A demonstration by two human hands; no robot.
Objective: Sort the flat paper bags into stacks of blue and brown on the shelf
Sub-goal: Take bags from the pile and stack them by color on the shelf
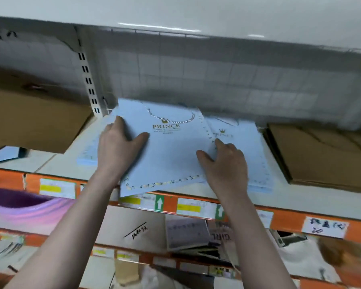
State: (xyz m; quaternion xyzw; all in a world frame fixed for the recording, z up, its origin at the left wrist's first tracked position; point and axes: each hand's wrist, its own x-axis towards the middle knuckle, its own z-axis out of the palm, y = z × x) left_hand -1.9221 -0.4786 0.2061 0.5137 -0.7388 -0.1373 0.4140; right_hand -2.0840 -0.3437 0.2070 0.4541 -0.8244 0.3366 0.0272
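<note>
- Blue paper bag (171, 151), the top one with "PRINCE" printed on it, lay skewed under both our hands, its near corner jutting past the orange front edge of the shelf (283, 220).
- Our left hand (121, 147) gripped the bag's left edge, thumb on top of the sheet and fingers curled around the side; whether they reached underneath, we could not tell.
- Our right hand (225, 163) pressed on the bag's right edge, thumb on its face, fingers bent over onto the blue stack (248, 155) below.
- That stack sat on the shelf just under and to the right of the held bag, with another pale blue layer showing at the left.
- Brown stack (321, 157) lay further right on the same shelf, apart from the blue.
- A cardboard box (29, 119) stood to the left.
- We judged the main risk to be the skew: released as it lay, the overhanging bag could slide off the front edge.
- Squaring it with a sideways push might drag the bags beneath out of line, and the rope handle (171, 117) could snag.
</note>
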